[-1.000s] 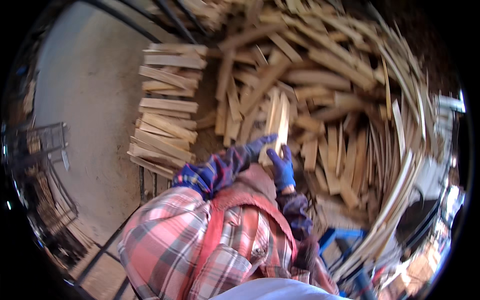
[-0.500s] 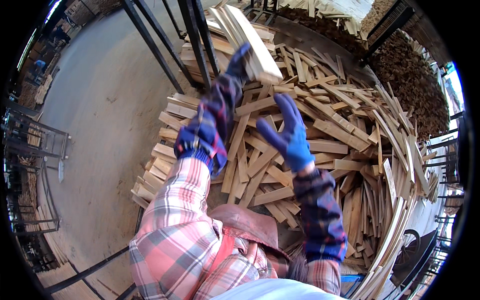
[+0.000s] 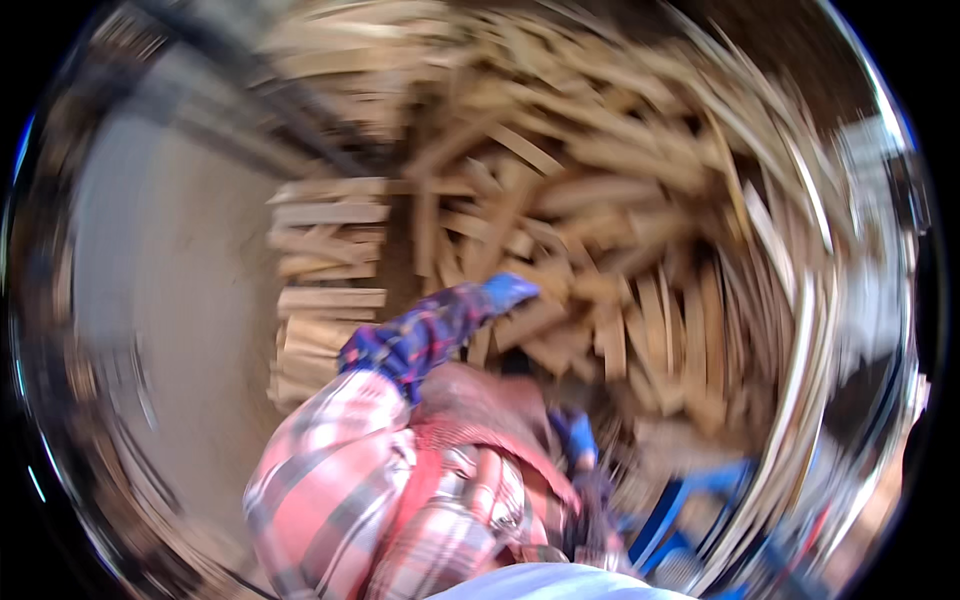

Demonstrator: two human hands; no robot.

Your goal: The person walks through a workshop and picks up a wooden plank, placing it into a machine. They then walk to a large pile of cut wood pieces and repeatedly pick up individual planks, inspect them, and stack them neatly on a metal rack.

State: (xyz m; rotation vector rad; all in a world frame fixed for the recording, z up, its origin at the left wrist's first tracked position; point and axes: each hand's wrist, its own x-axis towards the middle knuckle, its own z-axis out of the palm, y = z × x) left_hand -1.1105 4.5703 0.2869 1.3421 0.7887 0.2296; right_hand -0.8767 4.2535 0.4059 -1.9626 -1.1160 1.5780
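Note:
My left hand (image 3: 510, 290), in a blue glove, reaches to the right over a heap of loose wooden slats (image 3: 605, 285). No board shows in it, but motion smears its fingers, so I cannot make out their pose. Close to my body, beside the reddish apron (image 3: 485, 400), is my right hand (image 3: 573, 437), also gloved in blue. Its fingers are blurred and partly hidden. Dark plaid sleeve covers reach up both forearms.
Short boards lie in a neat row of stacks (image 3: 330, 300) left of the heap. Beyond them stands another wood stack (image 3: 350, 60) beside dark metal posts (image 3: 300, 115). A blue frame (image 3: 665, 515) is near my right side. Concrete floor (image 3: 190, 250) stretches along the left.
My left hand has come back from the far stack, and the pale boards it held are no longer in it. The right hand has drawn in toward my body. My view has swung rightward.

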